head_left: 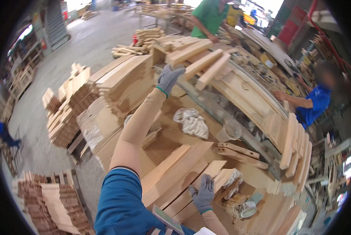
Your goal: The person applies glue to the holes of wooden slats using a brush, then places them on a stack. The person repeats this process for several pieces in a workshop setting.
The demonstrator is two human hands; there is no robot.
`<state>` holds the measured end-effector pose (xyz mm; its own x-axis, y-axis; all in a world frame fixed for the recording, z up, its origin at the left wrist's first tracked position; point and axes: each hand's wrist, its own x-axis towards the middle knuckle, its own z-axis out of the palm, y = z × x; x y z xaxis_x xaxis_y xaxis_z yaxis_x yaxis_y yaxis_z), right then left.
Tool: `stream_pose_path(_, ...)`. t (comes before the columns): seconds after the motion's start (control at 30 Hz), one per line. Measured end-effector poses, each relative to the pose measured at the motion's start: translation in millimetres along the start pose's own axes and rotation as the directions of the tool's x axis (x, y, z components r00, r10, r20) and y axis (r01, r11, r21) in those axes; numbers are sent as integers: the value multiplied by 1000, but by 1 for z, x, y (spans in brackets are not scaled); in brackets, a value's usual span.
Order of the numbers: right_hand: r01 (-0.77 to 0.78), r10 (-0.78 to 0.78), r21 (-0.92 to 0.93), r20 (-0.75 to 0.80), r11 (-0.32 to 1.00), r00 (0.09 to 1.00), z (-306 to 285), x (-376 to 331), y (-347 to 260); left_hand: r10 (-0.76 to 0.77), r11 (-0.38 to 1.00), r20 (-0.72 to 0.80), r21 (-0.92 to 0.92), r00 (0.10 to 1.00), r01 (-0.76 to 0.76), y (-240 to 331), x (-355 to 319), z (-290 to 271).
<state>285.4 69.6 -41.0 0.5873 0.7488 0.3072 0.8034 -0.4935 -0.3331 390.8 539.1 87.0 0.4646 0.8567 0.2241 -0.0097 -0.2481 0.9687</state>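
Note:
My left hand (169, 79), in a grey glove, reaches out to the ends of several pale wooden slats (203, 64) laid across the workbench. Its thumb and fingers are apart, with the fingertips close to or touching the slat ends; I cannot make out a grip. Lower down, my right hand (202, 194), also gloved, is open over light wooden boards (177, 172) lying side by side. Its thumb stands away from the fingers. Two short pieces with dark holes (242, 154) lie beyond the boards. A crumpled white cloth (191, 122) lies between my hands.
A clear plastic cup (229, 131) stands by the bench's metal edge, and an open tin (247, 209) lies near my right hand. Stacked boards (124, 80) rise at the left. A worker in blue (318, 103) and one in green (210, 17) stand across the bench.

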Motion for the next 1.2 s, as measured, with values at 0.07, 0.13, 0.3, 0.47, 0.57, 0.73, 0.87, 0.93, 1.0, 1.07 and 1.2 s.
stream_pose_path(0.07, -38, 39, -54, 19, 998, 999, -3, -8, 1, 106, 961, -72, 262, 992, -83, 8, -27, -24)
stream_pose_path(0.13, -29, 30, -81, 11, 996, 999, -5, -8, 0, 279, 843, -168, 514, 945, -158, 8, -41, -79)
stream_pose_path(0.3, 33, -32, -68, 17, 997, 999, -8, -1, -9, 438, 674, -511, 731, 740, 106, -30, -55, -224)
stream_pose_path(0.47, 48, -47, -68, 16, 997, 999, -4, -2, -6, -416, 898, -236, 44, 878, 437, -33, -47, -287)
stream_pose_path(0.57, 46, -46, -89, -5, 995, 999, -4, -6, -3, -410, 906, -281, -19, 868, 422, -28, -45, -259)
stream_pose_path(0.73, 48, -50, -89, -13, 995, 999, -4, -7, -2, -450, 815, -40, -427, 892, 392, -21, -61, -280)
stream_pose_path(0.87, 58, -62, -54, -76, 997, 995, -2, -8, 0, -502, 751, -58, -525, 863, 401, -34, -111, -307)
stream_pose_path(0.93, 47, -50, -32, -85, 998, 995, -3, -7, -1, -519, 683, 26, -588, 855, 433, -43, -145, -313)
stream_pose_path(1.0, 51, -53, -19, -94, 999, 994, -5, -8, -2, -488, 588, 66, -713, 871, 383, -47, -187, -316)
stream_pose_path(1.07, 55, -57, -26, -104, 998, 993, -4, -8, -3, -540, 541, 2, -765, 842, 349, -43, -215, -310)
stream_pose_path(1.2, 106, -109, -30, -148, 994, 983, -1, -3, -7, -436, 534, -81, -825, 896, 186, -35, -281, -314)
